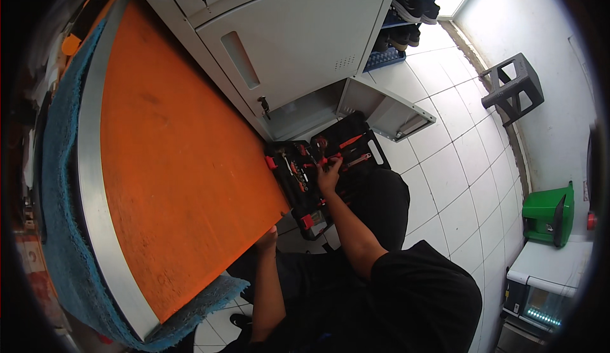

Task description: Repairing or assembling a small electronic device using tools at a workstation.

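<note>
An open black tool case (pixel 298 208) lies on the floor before the cabinet, with red latches and several tools set in its recesses. My right hand (pixel 328 177) reaches into the case. Its fingers are closed at a red-handled tool (pixel 333 158), too small to tell what kind. Close by in the case are an orange-red tool (pixel 351 142) and a reddish wrench-like tool (pixel 358 160). My left hand (pixel 267 237) is at the near edge of the orange tabletop (pixel 184 156); that edge hides its fingers.
A grey metal cabinet (pixel 286 41) stands behind the case, its lower door (pixel 387 108) swung open. Shoes sit on a blue rack (pixel 386 59). Along the right wall are a dark stool (pixel 518 89), a green bin (pixel 548 216) and a white appliance (pixel 549 267). Blue cloth (pixel 63 181) borders the tabletop.
</note>
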### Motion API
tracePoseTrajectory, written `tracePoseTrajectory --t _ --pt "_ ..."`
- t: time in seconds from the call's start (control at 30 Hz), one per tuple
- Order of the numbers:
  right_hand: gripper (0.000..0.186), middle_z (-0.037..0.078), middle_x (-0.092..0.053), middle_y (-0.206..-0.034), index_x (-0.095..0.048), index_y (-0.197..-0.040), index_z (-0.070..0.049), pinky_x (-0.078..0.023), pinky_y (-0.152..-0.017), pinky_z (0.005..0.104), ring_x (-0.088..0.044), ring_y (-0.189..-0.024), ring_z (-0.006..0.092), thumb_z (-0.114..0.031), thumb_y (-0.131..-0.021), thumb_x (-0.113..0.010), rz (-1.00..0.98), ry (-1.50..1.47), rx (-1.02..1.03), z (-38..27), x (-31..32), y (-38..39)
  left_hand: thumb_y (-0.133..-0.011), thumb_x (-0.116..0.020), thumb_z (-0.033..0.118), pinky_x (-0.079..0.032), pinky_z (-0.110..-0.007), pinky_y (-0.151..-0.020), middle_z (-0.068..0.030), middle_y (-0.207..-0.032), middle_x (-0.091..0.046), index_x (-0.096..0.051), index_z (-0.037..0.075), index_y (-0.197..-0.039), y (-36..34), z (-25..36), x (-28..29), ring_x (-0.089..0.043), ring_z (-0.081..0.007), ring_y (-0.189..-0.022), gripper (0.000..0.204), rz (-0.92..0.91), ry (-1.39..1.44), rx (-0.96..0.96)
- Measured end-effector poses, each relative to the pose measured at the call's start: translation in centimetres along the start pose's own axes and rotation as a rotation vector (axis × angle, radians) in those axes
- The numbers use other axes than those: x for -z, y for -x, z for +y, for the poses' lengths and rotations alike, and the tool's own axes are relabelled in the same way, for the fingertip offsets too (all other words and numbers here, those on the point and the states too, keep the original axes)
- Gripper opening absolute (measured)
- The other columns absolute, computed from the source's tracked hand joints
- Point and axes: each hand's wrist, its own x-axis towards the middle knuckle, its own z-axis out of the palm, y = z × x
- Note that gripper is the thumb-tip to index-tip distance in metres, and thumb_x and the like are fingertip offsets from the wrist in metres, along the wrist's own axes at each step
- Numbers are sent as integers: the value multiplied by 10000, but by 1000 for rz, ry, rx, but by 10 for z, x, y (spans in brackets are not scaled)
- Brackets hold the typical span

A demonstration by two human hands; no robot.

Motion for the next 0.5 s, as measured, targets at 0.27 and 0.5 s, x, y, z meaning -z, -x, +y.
tracePoseTrajectory --t 0.27,0.5 --pt "220 -39 -588 -753 -606 -914 -48 -441 -591 230 -545 -669 48 -151 -863 -793 -331 -341 -392 -74 75 -15 -838 -631 713 -476 -388 -871 -119 -1087 -595 -527 -86 -1176 25 -17 8 -604 -228 -1040 874 -53 -20 56" --pt "198 -48 -520 -667 -638 -885 -12 -429 -627 235 -492 -658 46 -184 -914 -730 -475 -181 -222 -232 196 -21 -916 -678 497 -453 -445 -960 -176 -1200 -610 -529 -31 -1278 34 28 24 -594 -355 -1102 657 -487 -237 490"
